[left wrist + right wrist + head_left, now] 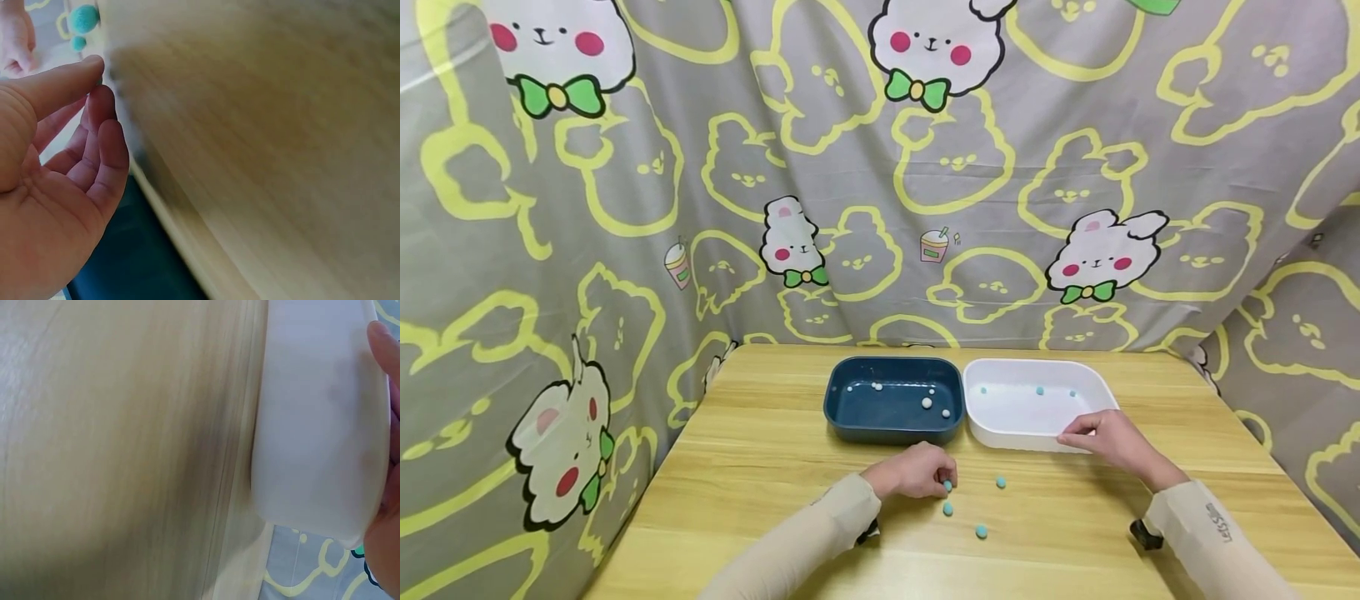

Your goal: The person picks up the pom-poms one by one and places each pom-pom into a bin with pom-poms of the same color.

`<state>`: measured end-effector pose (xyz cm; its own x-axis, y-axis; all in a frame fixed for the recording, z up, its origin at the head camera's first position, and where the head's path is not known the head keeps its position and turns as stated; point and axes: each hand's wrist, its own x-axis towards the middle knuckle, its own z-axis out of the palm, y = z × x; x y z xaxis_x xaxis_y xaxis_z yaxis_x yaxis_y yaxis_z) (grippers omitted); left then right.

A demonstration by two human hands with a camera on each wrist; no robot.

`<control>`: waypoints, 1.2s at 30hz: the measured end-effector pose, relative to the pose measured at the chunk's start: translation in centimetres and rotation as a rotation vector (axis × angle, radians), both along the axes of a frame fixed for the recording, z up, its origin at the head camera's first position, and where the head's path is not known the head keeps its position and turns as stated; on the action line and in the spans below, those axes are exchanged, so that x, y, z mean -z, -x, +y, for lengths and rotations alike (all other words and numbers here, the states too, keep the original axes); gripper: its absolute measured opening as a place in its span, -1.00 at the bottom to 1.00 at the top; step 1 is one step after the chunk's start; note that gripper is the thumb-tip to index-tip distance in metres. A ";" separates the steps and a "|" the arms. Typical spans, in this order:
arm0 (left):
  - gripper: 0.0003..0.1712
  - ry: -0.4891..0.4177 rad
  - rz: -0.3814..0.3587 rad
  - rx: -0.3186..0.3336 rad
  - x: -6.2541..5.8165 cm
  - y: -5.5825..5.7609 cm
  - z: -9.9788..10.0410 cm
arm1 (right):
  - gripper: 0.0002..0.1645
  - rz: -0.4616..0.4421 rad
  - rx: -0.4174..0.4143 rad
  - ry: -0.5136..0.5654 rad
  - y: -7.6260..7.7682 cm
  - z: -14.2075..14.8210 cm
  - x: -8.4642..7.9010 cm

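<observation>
Small teal pom-poms lie loose on the table, one (1001, 482) to the right, one (947, 509) just below my left hand and one (981, 532) nearest me. My left hand (919, 471) pinches another teal pom-pom (947, 486) between thumb and fingertips, mostly hidden in the left wrist view. My right hand (1111, 439) is at the near right rim of the white bin (1011, 437), fingertips close together; whether they hold anything is hidden. Several teal pom-poms (1040, 391) lie inside this bin. The dark blue bin (887, 435) beside it holds several white pom-poms (927, 403).
Both bins stand side by side toward the back of the wooden table (760, 467). A grey patterned curtain (850, 167) hangs behind the table and along its sides.
</observation>
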<state>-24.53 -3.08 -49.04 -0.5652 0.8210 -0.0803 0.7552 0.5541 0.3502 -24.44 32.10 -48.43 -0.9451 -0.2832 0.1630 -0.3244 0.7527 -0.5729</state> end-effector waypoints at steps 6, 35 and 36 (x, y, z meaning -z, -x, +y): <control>-0.93 -0.052 -0.039 -0.018 -0.3 0.0 -0.3 | -0.79 0.003 0.004 -0.002 -0.1 -0.3 -0.2; -0.93 -0.168 -0.077 -0.065 -3.1 -0.3 0.5 | -0.78 0.004 0.013 -0.011 -0.3 -0.4 -0.2; -0.93 -0.169 -0.079 -0.070 -3.1 -0.3 0.5 | -0.78 0.002 0.013 -0.012 -0.3 -0.4 -0.2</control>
